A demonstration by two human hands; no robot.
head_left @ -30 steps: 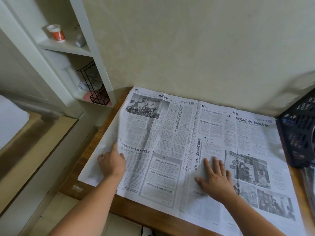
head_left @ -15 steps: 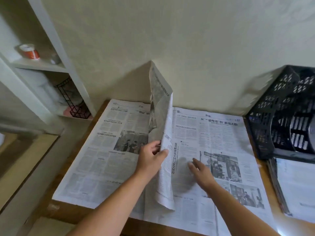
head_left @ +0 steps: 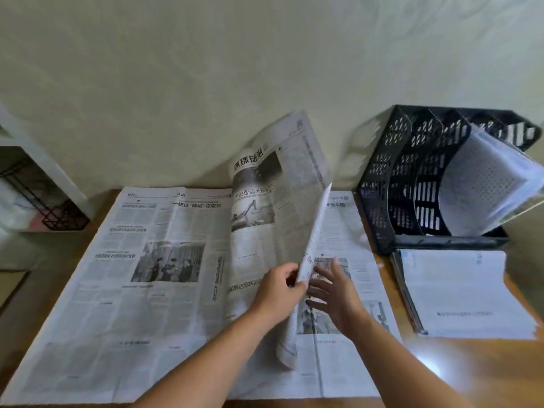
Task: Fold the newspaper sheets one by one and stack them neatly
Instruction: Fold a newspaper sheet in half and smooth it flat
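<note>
Open newspaper sheets [head_left: 141, 278] lie spread over the wooden table. The left half of the top sheet [head_left: 282, 207] is lifted and stands tilted to the right, over its right half. My left hand [head_left: 278, 290] pinches the raised page's free edge near the middle. My right hand [head_left: 335, 293] hovers just right of that edge with fingers spread, over the flat right half [head_left: 347, 231]; it holds nothing. A stack of folded newspaper [head_left: 462, 293] lies to the right on the table.
A black perforated file rack [head_left: 391, 184] stands at the back right against the wall, with a white sheet curled inside. A white shelf unit with a black wire basket [head_left: 56, 213] sits at the left. The table's front edge runs along the bottom.
My left hand has carried the lifted page farther right, from upright to leaning over the right half. The right hand lifted off the paper. The view shifted right, revealing the rack and folded stack.
</note>
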